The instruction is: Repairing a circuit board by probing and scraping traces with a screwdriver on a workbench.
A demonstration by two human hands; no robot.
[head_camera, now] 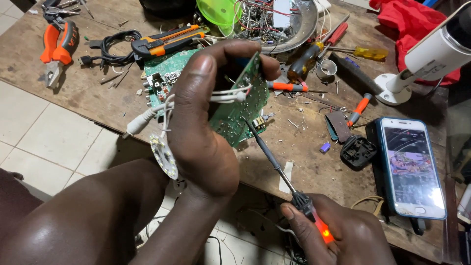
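1. Table (88,93): worn wood, cluttered on every side of the fingers. Pliers (58,46) and a utility knife (164,41) lie well beyond the left fingertips; a metal bowl (304,29) of wire scraps sits past them.
2. Phone (413,167): screen lit, flat on the table, off to the far side of the right knuckles.
3. Left hand (203,127): clenched on a small green board (248,78), thumb on the near face, fingertips curled over the top edge. Held edge-up above the table, over a larger board (230,115).
4. Right hand (338,235): closed round the soldering iron (282,169) at its handle, glowing orange under the fingers. The tip reaches up to just below the left-hand fingers, near the larger board's edge; contact unclear.
5. White wires (225,95) run from the small board through the left palm; an LED disc (163,156) hangs below the wrist.
6. Handling, my reading: board light, stiff, fragile at joints. Best held by bare edges; the wires would tug.
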